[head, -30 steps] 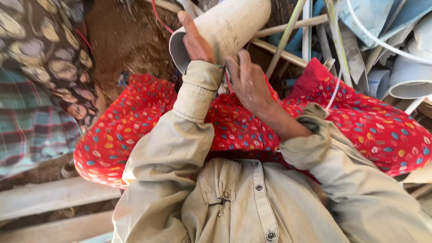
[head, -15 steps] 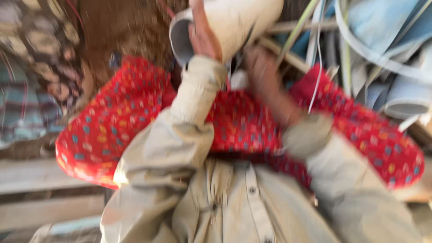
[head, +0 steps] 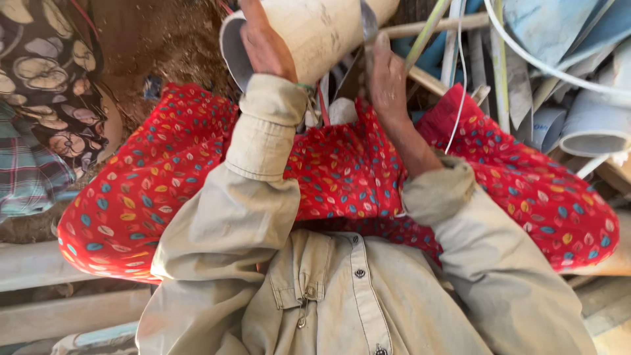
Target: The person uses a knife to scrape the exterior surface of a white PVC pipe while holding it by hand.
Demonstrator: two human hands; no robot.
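Your hands have open room only over the red cloth [head: 164, 197] on your lap. Ahead, the cream pipe [head: 315, 29], sticks [head: 427, 29] and grey pipes [head: 591, 125] crowd the way.

My right hand [head: 386, 79] has climbed since 1 second ago: then it lay low beside the pipe's underside, and now it sits higher against the cream plastic pipe [head: 315, 33], gripping a thin metal blade [head: 367, 26] that now stands up across the pipe's side. My right forearm is more upright, its sleeve cuff [head: 439, 190] slid back toward the elbow. My left hand [head: 266, 46] has shifted a little further over the pipe near its open end. The pipe itself sits higher and nearer the top edge of my view.
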